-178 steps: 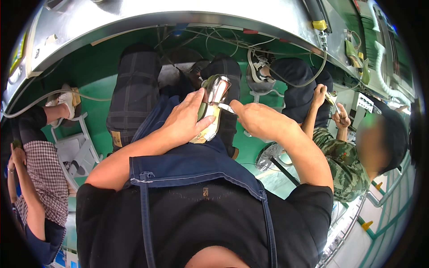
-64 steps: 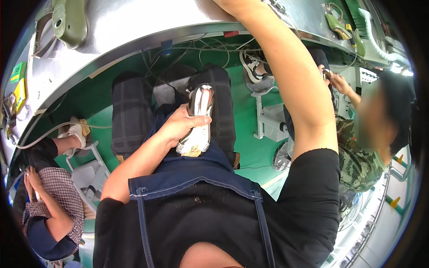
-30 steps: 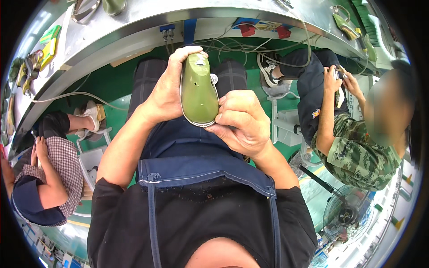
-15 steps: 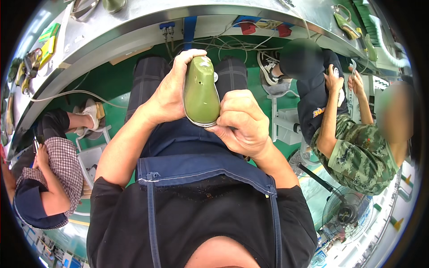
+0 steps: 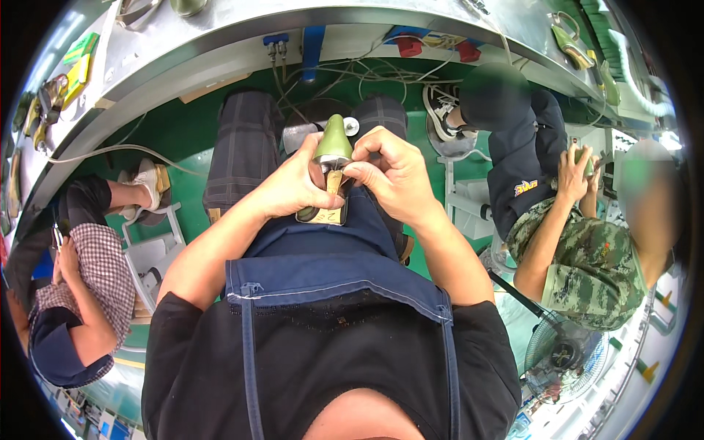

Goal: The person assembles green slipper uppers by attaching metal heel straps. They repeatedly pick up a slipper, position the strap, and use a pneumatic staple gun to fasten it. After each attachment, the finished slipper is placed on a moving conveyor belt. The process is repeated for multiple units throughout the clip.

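Observation:
A green shoe last [image 5: 336, 139] is in front of me, over my lap, its narrow green end away from me. Its shiny metal-coloured underside and a pale tan strip face up toward me, with a tan piece bearing a handwritten mark at the near end. My left hand [image 5: 293, 180] is closed around its left side, the thumb across the near part. My right hand [image 5: 392, 172] is closed too, thumb and fingers pinching the last's right edge beside the strip. Whether a small piece is also between those fingertips I cannot make out.
A metal-edged worktable [image 5: 242, 22] curves across the far side, cables [image 5: 367, 70] hanging beneath. More green lasts [image 5: 568, 44] lie on it. Seated people work at left and right; the one at right holds a green piece [image 5: 584, 161]. A fan [image 5: 565, 352] stands at lower right.
The last has been turned so its underside and tan strip show instead of its smooth green face. Both hands have shifted grip; the co-worker at right has lowered their hands.

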`<action>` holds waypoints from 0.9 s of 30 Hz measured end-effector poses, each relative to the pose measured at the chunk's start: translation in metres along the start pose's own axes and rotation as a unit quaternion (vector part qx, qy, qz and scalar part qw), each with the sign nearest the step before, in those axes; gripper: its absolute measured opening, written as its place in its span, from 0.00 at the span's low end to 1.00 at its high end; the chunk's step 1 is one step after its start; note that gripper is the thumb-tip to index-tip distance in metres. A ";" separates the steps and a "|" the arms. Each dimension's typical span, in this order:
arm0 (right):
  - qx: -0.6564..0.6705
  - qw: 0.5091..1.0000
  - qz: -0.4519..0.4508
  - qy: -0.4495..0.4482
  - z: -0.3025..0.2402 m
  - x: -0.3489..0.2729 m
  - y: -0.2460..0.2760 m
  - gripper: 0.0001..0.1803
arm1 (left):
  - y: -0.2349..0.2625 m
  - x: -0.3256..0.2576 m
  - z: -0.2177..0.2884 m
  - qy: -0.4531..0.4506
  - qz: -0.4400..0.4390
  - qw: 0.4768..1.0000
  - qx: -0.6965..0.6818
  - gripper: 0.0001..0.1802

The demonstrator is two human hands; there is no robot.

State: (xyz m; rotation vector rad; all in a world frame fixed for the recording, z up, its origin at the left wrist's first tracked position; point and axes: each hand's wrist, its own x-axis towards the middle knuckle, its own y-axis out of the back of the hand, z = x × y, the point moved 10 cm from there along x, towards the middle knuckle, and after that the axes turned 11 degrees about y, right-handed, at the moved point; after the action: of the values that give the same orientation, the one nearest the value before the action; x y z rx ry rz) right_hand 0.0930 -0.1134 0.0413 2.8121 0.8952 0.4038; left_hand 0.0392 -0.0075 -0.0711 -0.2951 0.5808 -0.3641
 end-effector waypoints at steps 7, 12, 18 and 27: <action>-0.089 0.991 0.076 0.071 0.030 -0.020 -0.003 0.19 | 0.005 0.012 -0.021 0.020 0.037 0.997 -0.062 0.64; 0.145 0.982 0.014 -0.120 0.090 -0.051 -0.026 0.59 | 0.003 0.008 -0.020 0.019 -0.045 0.992 -0.116 0.63; 0.135 0.974 -0.086 -0.160 0.076 -0.051 -0.060 0.75 | 0.003 -0.003 0.003 -0.069 0.023 0.988 -0.137 0.61; -0.039 0.977 -0.159 -0.137 0.061 -0.052 -0.059 0.75 | 0.002 -0.009 -0.007 -0.085 0.061 0.989 -0.107 0.60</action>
State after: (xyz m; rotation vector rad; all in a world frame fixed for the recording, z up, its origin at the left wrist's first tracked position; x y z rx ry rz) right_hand 0.0391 -0.1010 -0.0411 2.5089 1.2040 0.0050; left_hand 0.0281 -0.0035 -0.0732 -0.4901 0.4683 -0.1553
